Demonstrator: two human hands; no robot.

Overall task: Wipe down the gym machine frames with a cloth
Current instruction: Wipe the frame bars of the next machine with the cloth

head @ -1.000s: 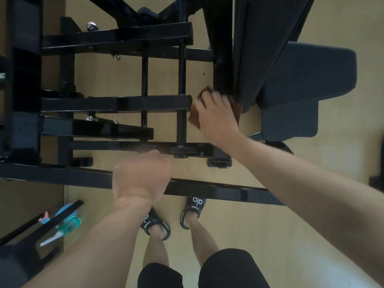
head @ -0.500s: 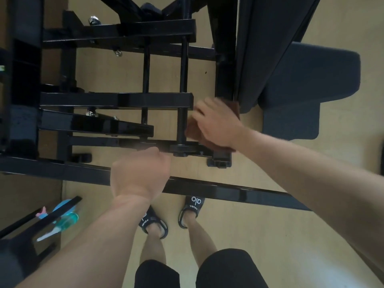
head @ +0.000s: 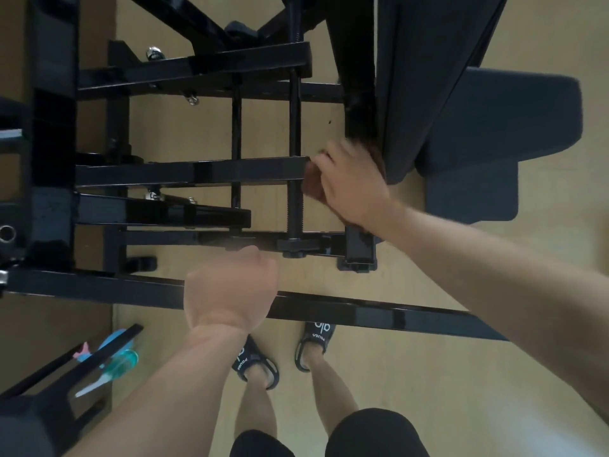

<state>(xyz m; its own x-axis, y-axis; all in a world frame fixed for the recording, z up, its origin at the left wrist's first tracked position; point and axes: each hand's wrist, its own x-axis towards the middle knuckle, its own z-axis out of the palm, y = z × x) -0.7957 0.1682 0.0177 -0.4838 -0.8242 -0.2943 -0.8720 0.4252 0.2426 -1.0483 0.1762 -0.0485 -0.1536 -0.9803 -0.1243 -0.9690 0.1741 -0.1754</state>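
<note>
Head view: looking straight down through a black machine frame [head: 244, 171] to a wooden floor [head: 428, 374], with the person's own legs and sandals at the bottom.
Right hand: the right hand [head: 352, 183] presses a brown cloth [head: 311, 186] against the end of the middle crossbar, fingers wrapped over the cloth so that only a dark fold shows at the hand's left side.
Left hand: the left hand [head: 230, 288] is clenched into a fist over the long lower bar [head: 379, 313]; it is blurred, and I cannot tell whether the fingers close round the bar or merely rest on it.
Cloth: under the right hand, touching the crossbar's end, just beside the threaded rod [head: 294, 199] and the dark pad [head: 494, 127].
Step in hand: wiping the frame where the crossbar meets the upright, as I judge it; much of the frame looks yet to be covered.
Next move: probably a stroke along the crossbar or down the rod, needing firm pressure and a turn of the wrist to get round the bolt and bracket below.
Other: a spray bottle [head: 115, 364] lies at the floor's lower-left edge.
</note>
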